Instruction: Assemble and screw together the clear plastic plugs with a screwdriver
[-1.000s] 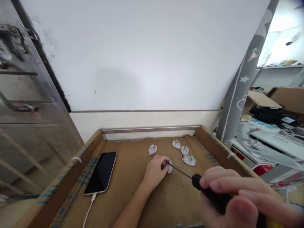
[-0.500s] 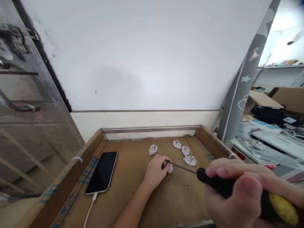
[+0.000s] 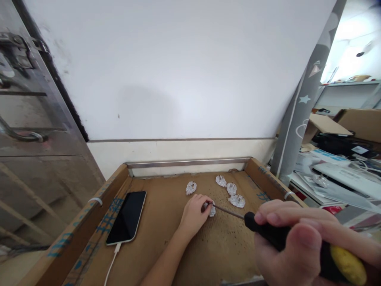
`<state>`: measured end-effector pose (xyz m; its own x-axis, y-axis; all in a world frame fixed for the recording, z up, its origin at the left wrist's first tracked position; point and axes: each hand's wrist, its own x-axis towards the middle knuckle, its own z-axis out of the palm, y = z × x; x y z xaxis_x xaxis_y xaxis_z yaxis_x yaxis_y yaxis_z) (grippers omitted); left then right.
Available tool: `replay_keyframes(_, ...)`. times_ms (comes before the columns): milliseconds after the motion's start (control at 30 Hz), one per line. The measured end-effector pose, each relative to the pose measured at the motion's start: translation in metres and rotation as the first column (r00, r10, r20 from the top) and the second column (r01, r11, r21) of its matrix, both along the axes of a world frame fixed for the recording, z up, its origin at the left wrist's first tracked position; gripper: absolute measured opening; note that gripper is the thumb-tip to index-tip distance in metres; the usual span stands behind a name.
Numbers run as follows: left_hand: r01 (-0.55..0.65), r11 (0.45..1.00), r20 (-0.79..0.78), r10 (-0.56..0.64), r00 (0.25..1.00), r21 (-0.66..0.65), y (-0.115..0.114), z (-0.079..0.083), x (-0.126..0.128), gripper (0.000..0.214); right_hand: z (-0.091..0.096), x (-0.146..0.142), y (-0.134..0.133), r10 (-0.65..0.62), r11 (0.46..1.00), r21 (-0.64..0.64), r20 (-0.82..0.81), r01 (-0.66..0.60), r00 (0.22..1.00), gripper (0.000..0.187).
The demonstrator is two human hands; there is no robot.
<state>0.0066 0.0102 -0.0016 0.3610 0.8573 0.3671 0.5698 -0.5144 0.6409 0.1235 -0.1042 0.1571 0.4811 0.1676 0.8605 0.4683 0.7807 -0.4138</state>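
My left hand [image 3: 195, 214] rests on the cardboard tray floor, its fingers closed round a small clear plastic plug [image 3: 212, 210]. My right hand [image 3: 297, 246], close to the camera at the lower right, grips a screwdriver [image 3: 269, 232] with a black and yellow handle. Its thin metal shaft reaches left, and the tip meets the plug held in my left hand. Several more clear plugs [image 3: 231, 189] lie loose on the tray beyond my left hand, one of them [image 3: 191, 187] apart to the left.
A black phone [image 3: 127, 216] with a white cable lies at the tray's left side. The cardboard tray [image 3: 113, 186] has raised walls and a metal bar at the back. A metal cabinet stands left; a grey post, boxes and papers clutter the right.
My right hand has shifted slightly and turned with the screwdriver, so the yellow handle end now shows. The left hand and plug have stayed in place.
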Motion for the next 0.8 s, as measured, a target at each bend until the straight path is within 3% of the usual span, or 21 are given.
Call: replay_keyframes(800,-0.025,0.999,-0.083,0.028,0.996,0.038,-0.0005,0.0009,0.0001,0.012,0.0039,-0.0005,-0.0056,0.022,1.000,-0.023,0.074,-0.021,0.997,0.020)
